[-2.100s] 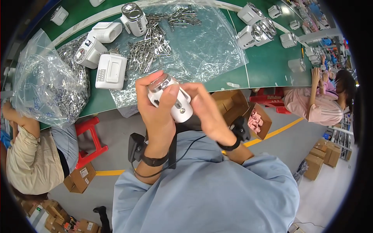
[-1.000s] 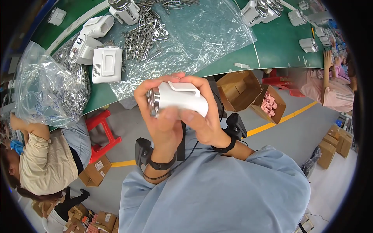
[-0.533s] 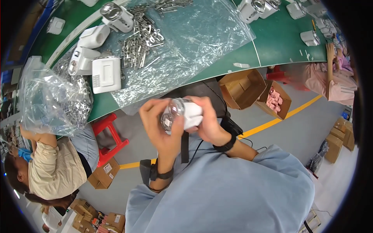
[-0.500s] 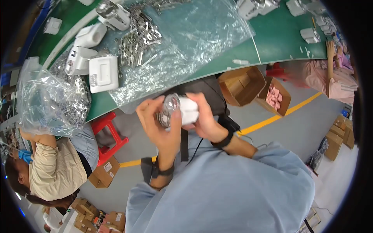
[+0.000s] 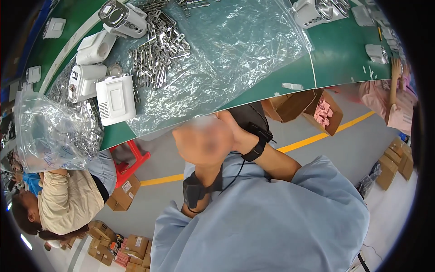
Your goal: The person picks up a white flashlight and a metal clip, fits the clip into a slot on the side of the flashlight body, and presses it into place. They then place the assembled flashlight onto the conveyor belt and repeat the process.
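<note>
My left hand is smeared by motion in front of my body, just off the table's near edge. Its back faces up, and its fingers do not show clearly. My right hand presses close against it, fingers curled round a white device housing. Only a pale blurred bit of that housing shows past the hands. Similar white housings stand on the table's left part: one with a shiny round metal end, and one with a raised rectangular panel. A pile of flat metal clips lies beside them on clear plastic sheeting.
The green table curves along the far side. A clear bag of metal parts sits at its left end. A red stool, cardboard boxes and a co-worker in a beige top are nearby. Another person in pink works at right.
My left hand has turned over the white housing, which showed its shiny metal end between both hands before and is now mostly covered. The view has shifted slightly.
</note>
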The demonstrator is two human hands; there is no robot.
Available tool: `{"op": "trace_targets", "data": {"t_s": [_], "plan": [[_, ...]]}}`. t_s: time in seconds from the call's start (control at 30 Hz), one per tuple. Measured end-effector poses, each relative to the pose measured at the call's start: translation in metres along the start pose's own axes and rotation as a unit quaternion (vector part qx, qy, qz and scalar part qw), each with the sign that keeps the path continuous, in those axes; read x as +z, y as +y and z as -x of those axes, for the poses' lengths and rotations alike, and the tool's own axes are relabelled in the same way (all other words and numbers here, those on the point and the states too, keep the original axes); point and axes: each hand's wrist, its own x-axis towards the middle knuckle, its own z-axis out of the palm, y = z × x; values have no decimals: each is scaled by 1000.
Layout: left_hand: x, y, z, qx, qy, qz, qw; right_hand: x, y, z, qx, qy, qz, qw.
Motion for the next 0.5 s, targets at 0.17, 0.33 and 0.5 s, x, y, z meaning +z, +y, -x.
{"op": "trace_targets", "data": {"t_s": [0.17,0.33,0.5], "plan": [[0,14,-8,-10,9,-18,1000,-7,-11,6,4,-77,25,997],[-16,11,-27,-18,-28,70,997,-27,-5,20,43,-204,-42,977],[-51,45,-58,-15,-52,268,962,42,-69,129,-187,-275,306,892]]}}
